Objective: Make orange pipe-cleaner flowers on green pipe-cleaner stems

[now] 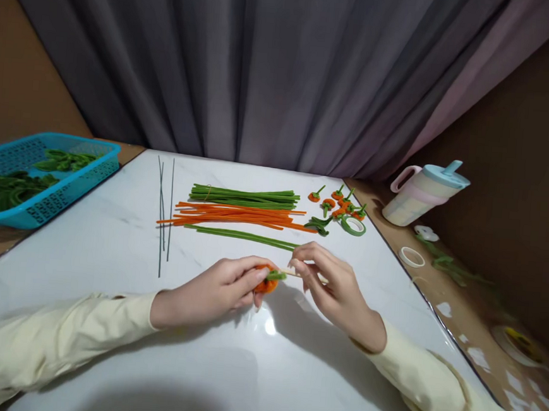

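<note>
Between the fingers of my left hand [230,284] is a small orange pipe-cleaner pumpkin [264,286] with a green stem that points right. My right hand [328,286] pinches a thin pale stick [291,272], whose tip reaches close to the stem; whether they touch I cannot tell. Just beyond my hands lie a few loose green pipe cleaners [243,235]. Behind them are a bundle of orange pipe cleaners [240,216] and a bundle of green pipe cleaners [244,196].
Several finished orange pumpkins [314,196] and a roll of green tape [353,225] lie at the back right. Thin dark wires [170,210] lie left. A blue basket [73,193] holds green pieces. A tumbler [417,198] and a white tape ring [412,257] stand beyond the right edge.
</note>
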Demonstrator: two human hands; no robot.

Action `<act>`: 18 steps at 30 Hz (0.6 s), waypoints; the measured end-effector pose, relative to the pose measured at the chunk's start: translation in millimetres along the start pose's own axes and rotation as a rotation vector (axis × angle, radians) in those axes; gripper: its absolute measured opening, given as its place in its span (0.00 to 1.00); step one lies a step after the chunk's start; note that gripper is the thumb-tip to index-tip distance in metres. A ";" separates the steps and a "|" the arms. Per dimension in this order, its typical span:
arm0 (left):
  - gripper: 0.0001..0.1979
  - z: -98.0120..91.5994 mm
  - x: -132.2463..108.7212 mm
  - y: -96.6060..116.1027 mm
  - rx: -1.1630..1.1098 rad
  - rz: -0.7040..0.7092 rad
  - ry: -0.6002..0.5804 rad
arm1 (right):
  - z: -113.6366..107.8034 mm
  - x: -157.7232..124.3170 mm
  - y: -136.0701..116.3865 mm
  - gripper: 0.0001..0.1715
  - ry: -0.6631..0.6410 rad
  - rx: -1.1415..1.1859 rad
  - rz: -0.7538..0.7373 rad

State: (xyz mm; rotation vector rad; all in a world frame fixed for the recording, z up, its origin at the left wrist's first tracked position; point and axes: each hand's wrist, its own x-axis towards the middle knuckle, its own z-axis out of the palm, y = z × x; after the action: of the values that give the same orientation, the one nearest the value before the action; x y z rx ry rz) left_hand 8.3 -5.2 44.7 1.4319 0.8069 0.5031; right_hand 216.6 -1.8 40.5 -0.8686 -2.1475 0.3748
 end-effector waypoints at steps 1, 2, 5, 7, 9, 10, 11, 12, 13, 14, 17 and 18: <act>0.16 2.1 -1.3 -0.8 0.118 0.053 0.040 | 2.2 -2.1 -4.4 0.10 -0.017 0.079 0.138; 0.16 4.0 -2.6 -1.7 0.229 0.099 0.071 | 4.4 -3.6 -9.1 0.11 -0.052 0.141 0.240; 0.16 8.5 -6.7 -4.4 0.482 0.227 0.113 | 10.1 -4.1 -22.2 0.14 -0.151 0.240 0.391; 0.16 10.6 -9.1 -6.3 0.563 0.295 0.124 | 12.7 -1.9 -28.9 0.14 -0.158 0.239 0.426; 0.16 12.0 -11.0 -7.9 0.592 0.324 0.128 | 14.6 0.1 -33.2 0.13 -0.139 0.205 0.432; 0.16 12.5 -11.6 -8.3 0.595 0.322 0.127 | 15.5 0.7 -34.5 0.12 -0.131 0.188 0.429; 0.16 12.8 -12.1 -8.5 0.593 0.312 0.127 | 16.4 0.8 -35.1 0.12 -0.124 0.174 0.419; 0.15 13.0 -12.3 -8.3 0.587 0.295 0.123 | 17.3 0.4 -35.1 0.11 -0.117 0.166 0.405; 0.15 13.1 -12.4 -7.8 0.577 0.274 0.117 | 18.4 -0.2 -34.7 0.11 -0.104 0.162 0.386; 0.15 13.0 -12.3 -6.9 0.564 0.250 0.109 | 19.4 -1.1 -33.9 0.11 -0.087 0.163 0.363; 0.15 12.3 -11.5 -2.9 0.512 0.199 0.095 | 22.9 -3.8 -31.6 0.11 -0.009 0.192 0.310; 0.15 12.1 -11.3 -1.4 0.487 0.184 0.092 | 24.0 -4.4 -31.2 0.11 0.014 0.206 0.305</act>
State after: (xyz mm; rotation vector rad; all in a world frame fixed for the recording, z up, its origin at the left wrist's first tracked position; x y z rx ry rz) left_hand 9.7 -21.8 44.9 1.9564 0.9150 0.5372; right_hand 186.2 -27.1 38.3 -1.0753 -1.9231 0.7282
